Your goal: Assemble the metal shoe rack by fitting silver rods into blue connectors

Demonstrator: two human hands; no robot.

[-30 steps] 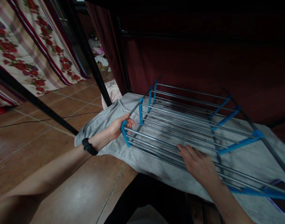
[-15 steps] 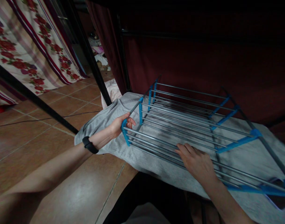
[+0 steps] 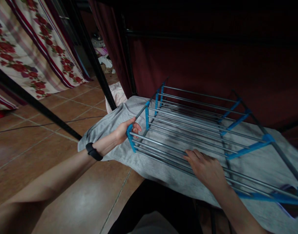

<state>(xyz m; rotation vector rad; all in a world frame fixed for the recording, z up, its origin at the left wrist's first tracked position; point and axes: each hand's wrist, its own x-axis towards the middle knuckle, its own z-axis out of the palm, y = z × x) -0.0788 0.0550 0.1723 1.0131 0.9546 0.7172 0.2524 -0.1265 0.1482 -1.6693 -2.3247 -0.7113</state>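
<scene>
A rack of grey metal tubes with blue plastic brackets, which looks like a shoe rack [image 3: 185, 126], lies on its side across a grey sheet. My left hand [image 3: 127, 130] is closed around its near left corner, at the blue bracket and the end tube. Further right, my right hand [image 3: 205, 166] has its fingers curled over the front tubes near their middle; the palm side is hidden. A black band [image 3: 93, 151] is on my left wrist. Under the rack's near right corner, a dark phone-like object [image 3: 291, 208] is partly covered.
The grey sheet [image 3: 110, 125] covers a low bed with black metal posts [image 3: 100, 70]. A dark red curtain [image 3: 188, 61] hangs behind. On the left are a floral curtain [image 3: 24, 58], a tiled floor [image 3: 80, 195] and a thin cable [image 3: 48, 124]. Clothes [image 3: 105, 61] lie beyond.
</scene>
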